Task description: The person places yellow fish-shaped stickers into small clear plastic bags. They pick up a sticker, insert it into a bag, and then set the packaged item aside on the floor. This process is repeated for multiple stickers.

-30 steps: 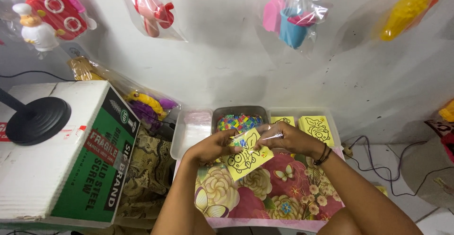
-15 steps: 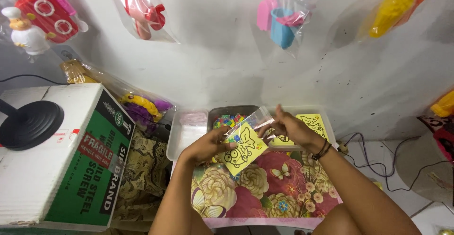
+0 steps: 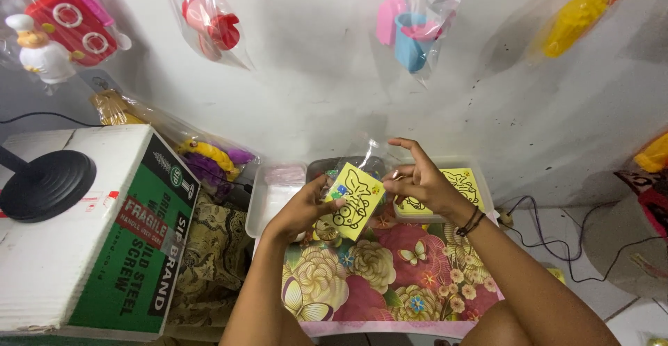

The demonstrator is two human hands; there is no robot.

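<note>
Head view shows the left hand (image 3: 300, 210) pinching a yellow picture card (image 3: 355, 200) upright above the floral tray (image 3: 390, 283), while the right hand (image 3: 421, 179) pinches the clear sleeve (image 3: 372, 152) at its top edge, mouth held open.

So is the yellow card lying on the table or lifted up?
Lifted. The left hand holds the yellow card tilted above the floral tablecloth, while the right hand pinches a clear plastic sleeve at its top edge.
</note>
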